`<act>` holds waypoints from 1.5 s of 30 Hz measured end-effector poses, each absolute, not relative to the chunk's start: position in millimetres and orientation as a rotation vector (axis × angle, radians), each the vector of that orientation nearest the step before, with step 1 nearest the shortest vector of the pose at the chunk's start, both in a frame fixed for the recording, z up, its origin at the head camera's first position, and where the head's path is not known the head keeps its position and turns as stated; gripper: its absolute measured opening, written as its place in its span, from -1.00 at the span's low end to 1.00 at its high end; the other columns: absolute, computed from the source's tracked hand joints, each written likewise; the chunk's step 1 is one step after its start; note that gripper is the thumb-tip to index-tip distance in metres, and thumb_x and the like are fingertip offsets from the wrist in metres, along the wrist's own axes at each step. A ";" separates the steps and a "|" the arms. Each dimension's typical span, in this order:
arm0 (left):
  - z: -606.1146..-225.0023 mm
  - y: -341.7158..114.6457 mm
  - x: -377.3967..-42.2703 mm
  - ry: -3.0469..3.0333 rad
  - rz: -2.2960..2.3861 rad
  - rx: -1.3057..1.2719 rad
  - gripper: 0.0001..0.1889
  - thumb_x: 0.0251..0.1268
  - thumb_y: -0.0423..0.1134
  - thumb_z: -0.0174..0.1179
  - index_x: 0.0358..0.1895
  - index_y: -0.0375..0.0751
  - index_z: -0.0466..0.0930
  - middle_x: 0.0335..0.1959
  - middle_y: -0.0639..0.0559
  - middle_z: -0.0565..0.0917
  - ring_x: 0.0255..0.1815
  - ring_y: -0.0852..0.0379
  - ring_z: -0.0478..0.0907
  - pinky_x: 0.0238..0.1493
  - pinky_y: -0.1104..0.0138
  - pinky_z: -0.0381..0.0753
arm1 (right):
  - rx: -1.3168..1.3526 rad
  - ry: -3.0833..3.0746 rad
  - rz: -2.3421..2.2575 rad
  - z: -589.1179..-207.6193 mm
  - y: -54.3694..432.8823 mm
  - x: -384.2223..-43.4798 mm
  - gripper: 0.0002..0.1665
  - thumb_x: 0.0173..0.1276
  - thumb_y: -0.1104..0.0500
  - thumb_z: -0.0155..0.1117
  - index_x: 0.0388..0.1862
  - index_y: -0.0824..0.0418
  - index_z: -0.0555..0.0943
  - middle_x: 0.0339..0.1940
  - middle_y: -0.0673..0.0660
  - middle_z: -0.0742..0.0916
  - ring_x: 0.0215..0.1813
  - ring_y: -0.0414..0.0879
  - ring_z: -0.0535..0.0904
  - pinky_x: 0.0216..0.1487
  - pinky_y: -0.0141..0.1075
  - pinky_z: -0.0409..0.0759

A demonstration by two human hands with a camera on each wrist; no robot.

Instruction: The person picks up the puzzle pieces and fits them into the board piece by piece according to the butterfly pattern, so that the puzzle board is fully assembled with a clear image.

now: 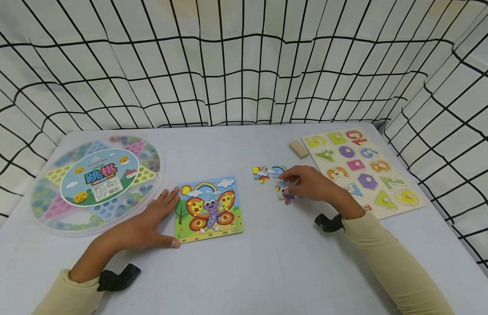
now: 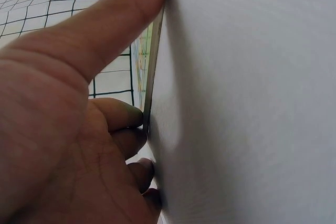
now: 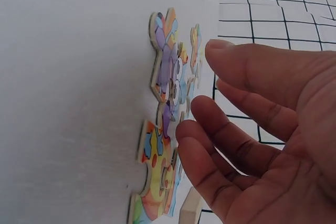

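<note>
A square butterfly picture board lies flat on the white table. My left hand rests at its left edge, the thumb at the near corner and the fingertips by the upper part of that edge. In the left wrist view, the fingertips meet the board's thin side. My right hand hovers over loose jigsaw pieces, its fingers loosely bent with nothing between them. Below that hand, a butterfly-body piece is partly hidden. In the right wrist view, several printed pieces lie beside the fingers.
A round, clear Chinese checkers case takes up the left of the table. Toward the right lies a number and shape peg board, with a small wooden block near its far left corner. Black wire grid borders the table's back and sides.
</note>
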State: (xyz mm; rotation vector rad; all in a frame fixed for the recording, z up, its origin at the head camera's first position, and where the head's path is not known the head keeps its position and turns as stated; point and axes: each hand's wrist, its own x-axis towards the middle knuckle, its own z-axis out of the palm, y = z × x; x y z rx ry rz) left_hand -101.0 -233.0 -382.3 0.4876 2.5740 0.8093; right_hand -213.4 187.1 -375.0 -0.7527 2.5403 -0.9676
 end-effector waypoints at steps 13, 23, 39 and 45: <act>-384.7 -233.6 -101.8 2.580 0.806 0.488 0.21 -0.06 0.21 0.44 0.55 -0.30 -0.09 0.60 -0.08 -0.24 0.55 -0.20 -0.43 0.41 -0.24 -0.29 | -0.818 2.545 -0.893 -378.8 177.9 -210.0 -0.54 0.19 0.32 0.42 0.11 0.31 0.63 -0.14 0.14 0.59 -0.19 -0.04 0.48 -0.15 -0.24 0.51; -383.0 -233.0 -101.3 2.572 0.820 0.494 0.22 -0.06 0.21 0.43 0.54 -0.32 -0.09 0.59 -0.10 -0.24 0.55 -0.20 -0.43 0.42 -0.20 -0.31 | -0.862 2.552 -0.765 -380.8 173.7 -211.9 -0.42 0.17 0.29 0.46 0.20 0.33 0.56 -0.21 0.09 0.54 -0.16 -0.06 0.45 -0.15 -0.25 0.49; -383.0 -233.6 -101.6 2.579 0.810 0.493 0.21 -0.06 0.22 0.43 0.55 -0.30 -0.08 0.60 -0.07 -0.24 0.55 -0.20 -0.43 0.41 -0.24 -0.29 | -0.837 2.538 -0.819 -375.3 171.5 -210.0 -0.76 0.22 0.35 0.40 -0.12 0.19 0.68 -0.24 0.07 0.58 -0.24 -0.07 0.47 -0.23 -0.27 0.52; -382.2 -234.5 -101.2 2.573 0.812 0.494 0.22 -0.06 0.22 0.43 0.54 -0.33 -0.09 0.60 -0.09 -0.24 0.54 -0.22 -0.43 0.41 -0.23 -0.29 | -0.873 2.510 -0.959 -373.2 171.9 -211.0 -0.76 0.26 0.39 0.34 -0.10 0.21 0.65 -0.29 0.04 0.62 -0.27 -0.07 0.49 -0.23 -0.25 0.54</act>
